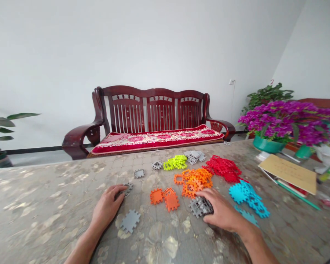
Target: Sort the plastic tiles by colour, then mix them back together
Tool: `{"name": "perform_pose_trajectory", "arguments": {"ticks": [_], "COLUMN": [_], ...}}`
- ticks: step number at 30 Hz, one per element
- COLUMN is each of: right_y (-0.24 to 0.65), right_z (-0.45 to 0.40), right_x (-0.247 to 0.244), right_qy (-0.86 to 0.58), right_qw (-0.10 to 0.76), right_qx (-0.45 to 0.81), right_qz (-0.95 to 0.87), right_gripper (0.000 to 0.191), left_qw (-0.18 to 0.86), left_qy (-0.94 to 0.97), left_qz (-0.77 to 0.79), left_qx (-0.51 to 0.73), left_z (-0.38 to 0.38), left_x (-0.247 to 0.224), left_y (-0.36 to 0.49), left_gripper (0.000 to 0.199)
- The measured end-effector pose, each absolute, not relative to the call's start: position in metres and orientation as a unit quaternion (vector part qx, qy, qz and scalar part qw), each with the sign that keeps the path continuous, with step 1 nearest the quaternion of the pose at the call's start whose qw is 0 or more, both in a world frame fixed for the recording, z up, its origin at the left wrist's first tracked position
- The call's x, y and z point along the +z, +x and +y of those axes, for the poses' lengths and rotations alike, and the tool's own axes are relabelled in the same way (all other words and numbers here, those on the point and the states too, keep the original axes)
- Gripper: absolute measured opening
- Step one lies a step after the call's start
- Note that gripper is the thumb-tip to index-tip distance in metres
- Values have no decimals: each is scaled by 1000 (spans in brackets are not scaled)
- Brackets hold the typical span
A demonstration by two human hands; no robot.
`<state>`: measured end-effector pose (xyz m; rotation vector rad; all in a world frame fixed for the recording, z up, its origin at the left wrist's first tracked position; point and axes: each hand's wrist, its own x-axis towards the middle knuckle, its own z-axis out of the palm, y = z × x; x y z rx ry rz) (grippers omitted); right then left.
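Note:
My left hand (110,201) rests on the patterned tablecloth, its fingertips at a small grey toothed piece (128,189). A larger grey square (130,221) lies to its right and nearer to me. My right hand (218,209) curves around a stack of dark grey toothed pieces (199,206), thumb on the near side and fingers on the far side. Loose orange squares (165,198) lie between the hands. Beyond my right hand is an orange pile (196,179), and a blue pile (249,198) sits to its right.
Farther back are yellow-green pieces (175,162), light grey pieces (194,157) and a red pile (224,168). A brown notebook (288,173) and purple flowers in a green pot (269,144) stand at the right. A wooden bench (158,110) is behind the table.

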<state>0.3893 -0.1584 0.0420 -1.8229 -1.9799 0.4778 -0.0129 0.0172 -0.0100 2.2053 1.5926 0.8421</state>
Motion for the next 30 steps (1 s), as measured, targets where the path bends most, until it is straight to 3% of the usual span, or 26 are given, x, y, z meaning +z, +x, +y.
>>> {"name": "perform_pose_trajectory", "arguments": {"ticks": [7, 30], "right_y": [382, 384], "right_z": [-161, -159], "right_x": [49, 45], "right_qy": [-658, -674], "right_qw": [183, 204], "right_qx": [156, 177], "right_qz": [-713, -688], "right_gripper": [55, 55], "left_qw": [149, 148], "left_qy": [765, 768], "left_qz": [555, 550], "left_qx": [290, 291], "left_z": [17, 18], "left_x": [-9, -11], "left_y": [-13, -14], "left_gripper": [34, 33]}}
